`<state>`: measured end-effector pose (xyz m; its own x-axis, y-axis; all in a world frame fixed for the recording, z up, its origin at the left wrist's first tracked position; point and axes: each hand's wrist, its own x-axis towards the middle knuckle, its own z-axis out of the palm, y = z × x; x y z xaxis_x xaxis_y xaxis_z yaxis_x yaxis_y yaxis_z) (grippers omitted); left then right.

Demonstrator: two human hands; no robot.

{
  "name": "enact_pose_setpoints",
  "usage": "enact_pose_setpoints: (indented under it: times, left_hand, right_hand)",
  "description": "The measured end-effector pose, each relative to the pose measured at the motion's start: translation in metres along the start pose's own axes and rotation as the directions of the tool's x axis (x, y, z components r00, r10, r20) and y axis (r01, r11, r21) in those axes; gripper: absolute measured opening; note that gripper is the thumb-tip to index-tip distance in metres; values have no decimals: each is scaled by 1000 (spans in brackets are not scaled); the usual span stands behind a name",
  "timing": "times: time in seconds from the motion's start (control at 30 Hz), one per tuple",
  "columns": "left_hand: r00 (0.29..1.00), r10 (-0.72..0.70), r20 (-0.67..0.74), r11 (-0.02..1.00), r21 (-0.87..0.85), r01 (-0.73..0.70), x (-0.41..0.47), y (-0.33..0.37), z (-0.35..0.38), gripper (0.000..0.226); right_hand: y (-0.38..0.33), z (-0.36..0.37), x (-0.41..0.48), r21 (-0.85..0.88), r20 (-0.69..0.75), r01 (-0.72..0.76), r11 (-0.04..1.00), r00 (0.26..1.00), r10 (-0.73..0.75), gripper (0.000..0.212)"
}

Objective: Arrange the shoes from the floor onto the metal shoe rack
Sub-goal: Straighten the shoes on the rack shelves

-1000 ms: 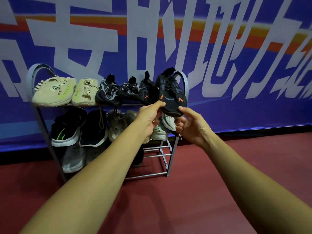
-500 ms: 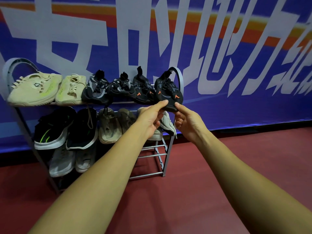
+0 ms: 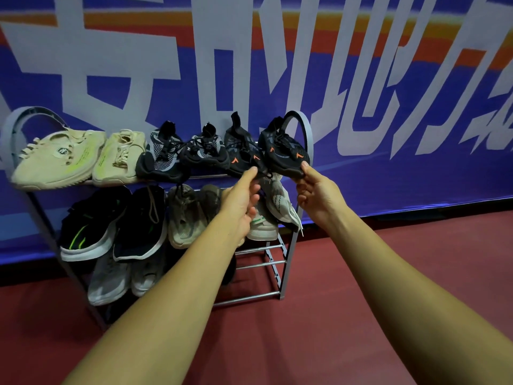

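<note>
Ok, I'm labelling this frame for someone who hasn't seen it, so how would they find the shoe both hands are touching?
Start at the metal shoe rack and take its top shelf. At the far right end sits a black shoe with orange marks, fingertips of the left hand and right hand at its toe.

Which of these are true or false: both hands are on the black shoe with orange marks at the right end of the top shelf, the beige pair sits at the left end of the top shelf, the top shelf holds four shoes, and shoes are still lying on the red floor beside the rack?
1. Both hands are on the black shoe with orange marks. True: the left hand pinches near its toe and the right hand grips its right edge, on the black shoe.
2. The beige pair sits at the left end of the top shelf. True.
3. The top shelf holds four shoes. False: six show there.
4. Shoes lie on the red floor beside the metal shoe rack. False: none show on the visible floor.
</note>
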<state>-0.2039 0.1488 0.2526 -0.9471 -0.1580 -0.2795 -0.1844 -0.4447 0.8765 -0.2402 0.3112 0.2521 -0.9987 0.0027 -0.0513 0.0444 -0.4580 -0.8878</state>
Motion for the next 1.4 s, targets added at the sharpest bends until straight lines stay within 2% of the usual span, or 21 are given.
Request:
enact_pose_setpoints:
  times: [0.27, 0.57, 0.8, 0.93, 1.07, 1.17, 1.4]
  left_hand:
    - [996, 87, -37, 995, 51, -85, 9, 12, -8, 11]
    - [993, 109, -44, 988, 111, -103, 13, 17, -12, 11]
    - [998, 55, -29, 995, 84, -52, 16, 15, -17, 13]
    - [998, 54, -11, 996, 78, -53, 12, 13, -21, 15]
    - [998, 61, -4, 994, 92, -60, 5, 10, -29, 13]
    - [999, 50, -3, 991, 123, -49, -2, 7, -36, 13]
    - [1000, 25, -6, 975, 219, -23, -21, 2, -59, 14]
  right_hand:
    - [-17, -1, 16, -234, -26, 75, 969, 996, -84, 21]
    - [-23, -1, 19, -314, -13, 130, 940, 990, -141, 26]
    - [-23, -5, 18, -305, 9, 78, 949, 997, -79, 24]
    - [-19, -3, 11, -277, -7, 99, 956, 994, -105, 32]
    - [-6, -3, -1, -283, -8, 77, 956, 997, -82, 57]
    - [1, -2, -15, -300, -39, 27, 954, 998, -41, 64]
    - [13, 12, -46, -331, -27, -19, 943, 1000, 11, 45]
